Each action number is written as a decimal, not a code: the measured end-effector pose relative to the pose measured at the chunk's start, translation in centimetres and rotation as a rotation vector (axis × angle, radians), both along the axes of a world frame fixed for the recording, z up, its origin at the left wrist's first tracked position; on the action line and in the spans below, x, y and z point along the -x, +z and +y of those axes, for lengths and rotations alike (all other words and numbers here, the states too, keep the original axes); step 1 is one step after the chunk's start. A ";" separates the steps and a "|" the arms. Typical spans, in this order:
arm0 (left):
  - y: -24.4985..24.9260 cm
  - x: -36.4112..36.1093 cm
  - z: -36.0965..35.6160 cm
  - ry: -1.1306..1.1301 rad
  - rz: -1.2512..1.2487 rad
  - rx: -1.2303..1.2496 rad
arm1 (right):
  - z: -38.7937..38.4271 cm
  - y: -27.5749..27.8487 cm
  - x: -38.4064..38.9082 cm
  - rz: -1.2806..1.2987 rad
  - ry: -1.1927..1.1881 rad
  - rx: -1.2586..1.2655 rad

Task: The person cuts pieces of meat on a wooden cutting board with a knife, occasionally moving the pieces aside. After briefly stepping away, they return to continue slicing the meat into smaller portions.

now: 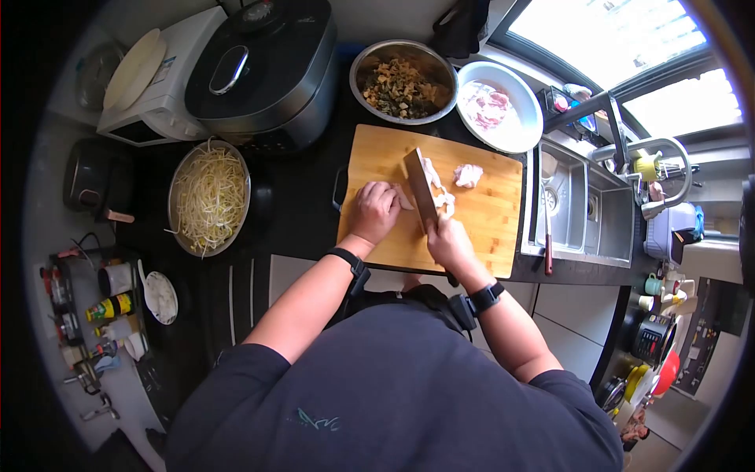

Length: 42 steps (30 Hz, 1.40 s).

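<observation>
Left hand [377, 206]: fingers curled, seemingly pinning a piece of pale raw meat [405, 197] on the wooden cutting board [487, 232]. Meat lies just right of the fingertips, between them and the cleaver [420, 189]; left hand nearer. Blade's long axis slants away, tip far and leftward; whether it touches the meat, cannot tell. Right hand [451, 245] clenched round the handle. Beyond the blade, rightward: pale strips [445, 204], then a separate meat lump [467, 175].
</observation>
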State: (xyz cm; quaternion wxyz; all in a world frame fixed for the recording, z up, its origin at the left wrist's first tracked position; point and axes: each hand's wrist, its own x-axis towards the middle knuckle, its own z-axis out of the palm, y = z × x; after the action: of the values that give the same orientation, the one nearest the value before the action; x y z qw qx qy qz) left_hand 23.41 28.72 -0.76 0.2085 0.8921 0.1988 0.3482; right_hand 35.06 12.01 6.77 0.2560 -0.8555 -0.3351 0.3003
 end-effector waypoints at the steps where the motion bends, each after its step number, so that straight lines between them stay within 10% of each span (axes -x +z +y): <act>1: 0.0 0.2 0.0 -0.004 -0.009 0.005 | 0.4 -0.1 -0.3 -0.037 -0.037 0.016; 42: 1.0 1.9 0.2 0.078 -0.058 0.049 | 2.3 1.1 4.3 -0.210 -0.021 -0.061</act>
State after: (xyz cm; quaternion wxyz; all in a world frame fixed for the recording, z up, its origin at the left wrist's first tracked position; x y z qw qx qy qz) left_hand 21.48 28.89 0.21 0.2221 0.8680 0.2356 0.3766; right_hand 30.75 14.31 7.85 0.2485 -0.8777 -0.3600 0.1957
